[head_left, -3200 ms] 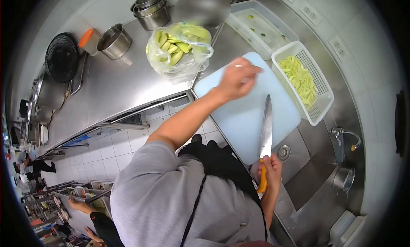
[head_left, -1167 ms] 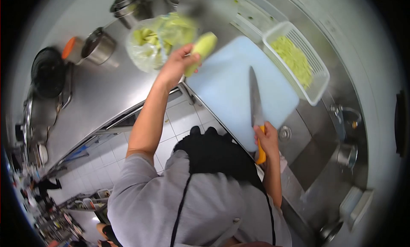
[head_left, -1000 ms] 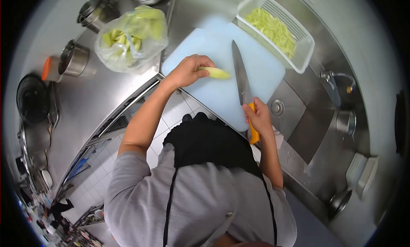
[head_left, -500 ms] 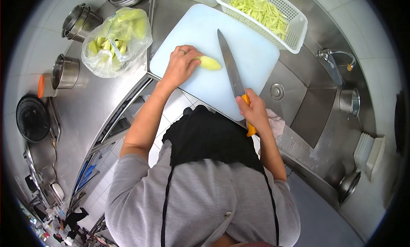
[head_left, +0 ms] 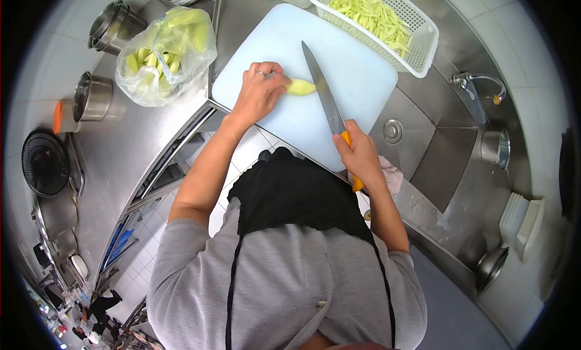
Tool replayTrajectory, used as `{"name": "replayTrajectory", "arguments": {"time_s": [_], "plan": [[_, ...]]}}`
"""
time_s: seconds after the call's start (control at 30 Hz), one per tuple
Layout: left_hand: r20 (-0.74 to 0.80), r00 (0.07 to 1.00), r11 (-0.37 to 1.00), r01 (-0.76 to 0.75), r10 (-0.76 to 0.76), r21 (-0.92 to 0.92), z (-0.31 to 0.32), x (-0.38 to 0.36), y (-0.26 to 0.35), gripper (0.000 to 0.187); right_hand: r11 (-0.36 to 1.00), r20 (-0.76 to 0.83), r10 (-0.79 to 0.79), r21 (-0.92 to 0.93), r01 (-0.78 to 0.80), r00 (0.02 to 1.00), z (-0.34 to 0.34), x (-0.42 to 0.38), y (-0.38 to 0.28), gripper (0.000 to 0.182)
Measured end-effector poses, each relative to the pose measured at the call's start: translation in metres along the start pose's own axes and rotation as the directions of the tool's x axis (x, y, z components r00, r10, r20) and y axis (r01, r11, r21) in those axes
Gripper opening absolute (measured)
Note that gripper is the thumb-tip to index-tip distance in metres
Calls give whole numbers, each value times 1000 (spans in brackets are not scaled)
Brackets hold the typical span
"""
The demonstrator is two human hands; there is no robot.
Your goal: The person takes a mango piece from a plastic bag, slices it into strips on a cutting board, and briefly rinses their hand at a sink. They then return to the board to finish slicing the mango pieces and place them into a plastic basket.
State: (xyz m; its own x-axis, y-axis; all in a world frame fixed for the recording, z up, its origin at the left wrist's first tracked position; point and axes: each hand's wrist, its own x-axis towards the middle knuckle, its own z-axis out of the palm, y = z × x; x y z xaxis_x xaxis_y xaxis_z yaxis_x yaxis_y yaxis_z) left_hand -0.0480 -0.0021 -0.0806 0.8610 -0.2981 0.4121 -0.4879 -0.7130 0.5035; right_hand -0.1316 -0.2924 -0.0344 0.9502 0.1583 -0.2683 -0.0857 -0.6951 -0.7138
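My left hand [head_left: 261,93], a ring on one finger, has its fingers bent around the near end of a pale yellow-green, oblong vegetable piece [head_left: 301,87], whose exact kind I cannot make out. This piece lies on the white cutting board [head_left: 357,84], its free end pointing at the blade. In my right hand [head_left: 358,150] is the yellow-orange handle of a long kitchen knife [head_left: 325,91]. The blade slants across the board, tip away from me, right beside the vegetable.
Behind the board stands a white perforated basket [head_left: 422,38] with pale green strips [head_left: 369,14]. A clear plastic bag [head_left: 145,94] of similar vegetable pieces sits left on the steel counter [head_left: 130,144]. Metal pots [head_left: 92,99] line the wall. The sink [head_left: 417,117] and tap [head_left: 478,81] are right.
The vegetable piece has turned slightly, and its free end now sits closer to the blade. My left fingers have curled up more. The knife tip has swung a little to the left.
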Motion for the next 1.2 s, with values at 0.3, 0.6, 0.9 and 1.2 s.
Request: {"name": "replayTrajectory", "arguments": {"time_s": [0.3,0.6,0.9,1.2], "plan": [[258,962,996,-90,89,-6,-8,27,-6,35,989,-106,-10,145,25,994,-1,-3,16,34],[454,889,949,190,-57,-253,-9,26,-16,44,981,-50,77,183,-67,996,-8,-6,12,32],[810,531,750,636,-250,-185,-40,60,-13,44,990,4,49,131,-49,999,-8,-3,15,37],[318,944,995,-98,92,3,-11,29,-14,39,989,36,78,126,-81,996,-11,-7,15,38]]}}
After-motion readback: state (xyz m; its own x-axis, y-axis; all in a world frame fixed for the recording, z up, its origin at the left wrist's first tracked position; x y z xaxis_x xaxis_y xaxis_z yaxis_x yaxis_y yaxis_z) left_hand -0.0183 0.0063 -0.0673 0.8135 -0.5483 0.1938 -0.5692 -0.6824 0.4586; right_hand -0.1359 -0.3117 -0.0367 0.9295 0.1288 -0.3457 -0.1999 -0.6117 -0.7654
